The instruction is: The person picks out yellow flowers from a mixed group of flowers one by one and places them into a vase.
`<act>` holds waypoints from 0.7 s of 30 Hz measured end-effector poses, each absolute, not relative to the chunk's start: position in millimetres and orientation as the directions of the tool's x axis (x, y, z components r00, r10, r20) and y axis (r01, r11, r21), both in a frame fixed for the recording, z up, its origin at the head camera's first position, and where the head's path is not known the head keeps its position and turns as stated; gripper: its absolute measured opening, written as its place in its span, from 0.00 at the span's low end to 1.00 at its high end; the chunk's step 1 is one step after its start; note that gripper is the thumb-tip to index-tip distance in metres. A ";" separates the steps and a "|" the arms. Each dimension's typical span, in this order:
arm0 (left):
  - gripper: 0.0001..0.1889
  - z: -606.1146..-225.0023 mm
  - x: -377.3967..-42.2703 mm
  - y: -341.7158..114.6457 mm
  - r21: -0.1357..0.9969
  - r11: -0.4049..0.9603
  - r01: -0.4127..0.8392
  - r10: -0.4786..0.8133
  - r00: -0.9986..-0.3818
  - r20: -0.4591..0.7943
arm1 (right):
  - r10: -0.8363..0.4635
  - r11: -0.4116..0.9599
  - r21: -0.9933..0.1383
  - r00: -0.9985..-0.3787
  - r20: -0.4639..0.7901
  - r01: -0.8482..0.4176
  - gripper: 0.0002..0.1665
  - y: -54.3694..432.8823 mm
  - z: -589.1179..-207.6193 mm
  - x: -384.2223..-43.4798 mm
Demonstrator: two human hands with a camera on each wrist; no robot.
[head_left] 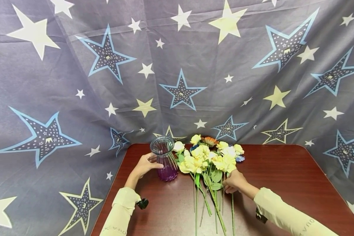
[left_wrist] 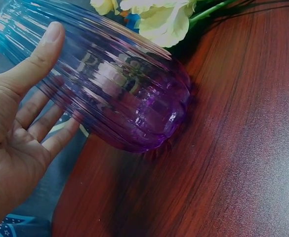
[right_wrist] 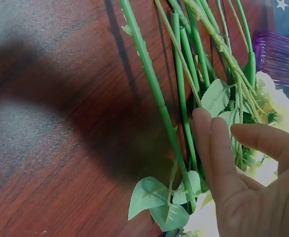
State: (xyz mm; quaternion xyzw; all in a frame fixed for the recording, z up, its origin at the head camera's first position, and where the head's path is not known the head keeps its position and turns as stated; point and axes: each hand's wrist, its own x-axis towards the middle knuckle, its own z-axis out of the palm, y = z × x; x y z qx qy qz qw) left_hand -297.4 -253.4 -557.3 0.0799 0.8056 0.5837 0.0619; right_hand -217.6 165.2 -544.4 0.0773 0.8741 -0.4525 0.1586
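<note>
A ribbed glass vase (head_left: 167, 160), blue-grey at its flared rim and purple at its base, stands upright on the table's left side. My left hand (head_left: 147, 165) holds it from the left. In the left wrist view my thumb lies across the near side of the vase (left_wrist: 129, 94), and the other fingers show behind the glass. A bunch of artificial flowers (head_left: 200, 157), mostly pale yellow, lies right of the vase with green stems toward me. My right hand (head_left: 235, 181) is at the upper stems (right_wrist: 181, 98), its fingers extended beside the leaves; no stem is plainly gripped.
The reddish-brown wooden table (head_left: 283, 177) carries vase and flowers. An orange flower (head_left: 209, 141) and blue petals (head_left: 240, 158) show among the yellow ones. A grey cloth with stars (head_left: 194, 121) hangs behind the table.
</note>
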 end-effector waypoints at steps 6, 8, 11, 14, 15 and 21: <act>0.38 -557.7 -297.3 -253.6 0.954 0.295 0.048 0.203 -0.979 -0.013 | -0.002 0.545 -0.772 -0.920 -0.392 0.328 0.08 163.6 -547.7 -220.5; 0.38 -558.8 -298.0 -253.5 0.956 0.289 0.048 0.202 -0.979 -0.012 | -0.008 0.519 -0.781 -0.911 -0.412 0.348 0.07 163.5 -549.1 -221.1; 0.37 -560.4 -299.2 -253.2 0.957 0.286 0.047 0.202 -0.979 -0.012 | -0.013 0.471 -0.794 -0.897 -0.442 0.384 0.05 163.3 -550.8 -221.6; 0.37 -561.0 -299.4 -253.2 0.958 0.285 0.042 0.199 -0.980 -0.016 | -0.017 0.450 -0.797 -0.889 -0.458 0.402 0.04 163.1 -552.0 -221.6; 0.38 -561.0 -299.1 -253.2 0.957 0.287 0.041 0.198 -0.980 -0.017 | -0.013 0.446 -0.797 -0.887 -0.462 0.408 0.04 162.8 -552.5 -221.7; 0.38 -560.2 -297.4 -253.2 0.956 0.291 0.041 0.197 -0.980 -0.018 | -0.034 0.431 -0.803 -0.882 -0.470 0.411 0.05 162.1 -556.4 -222.3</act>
